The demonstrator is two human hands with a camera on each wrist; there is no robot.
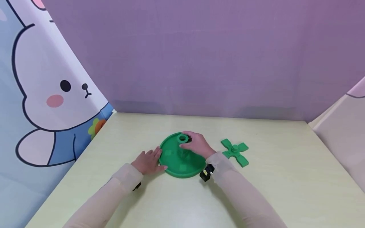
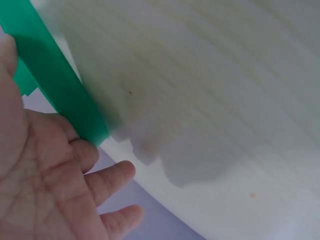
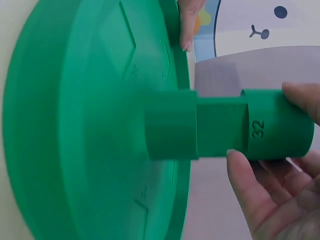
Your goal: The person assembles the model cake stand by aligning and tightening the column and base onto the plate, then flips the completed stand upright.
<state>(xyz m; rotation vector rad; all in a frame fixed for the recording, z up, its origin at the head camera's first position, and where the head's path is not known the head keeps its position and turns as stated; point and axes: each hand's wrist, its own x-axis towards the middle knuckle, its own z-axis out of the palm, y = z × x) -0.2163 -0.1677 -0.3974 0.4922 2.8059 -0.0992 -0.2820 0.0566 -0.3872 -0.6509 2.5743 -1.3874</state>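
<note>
Standing upright at the centre of a round green plastic dish, a hollow green plastic post is clamped by the right hand, seemingly for alignment; the left hand, grip apart, touches the dish, likely steadying it; a four-armed green plastic cross lies nearby on the pale bench.

Head view: the left sleeve at seven o'clock and right sleeve at five are long, pale pinkish-beige, ending in a creased, paler left cuff and right cuff. At the right cuff's eight o'clock, a boxy black device bears a yellow patch; at the left's four, a black piece is mostly hidden.
</note>
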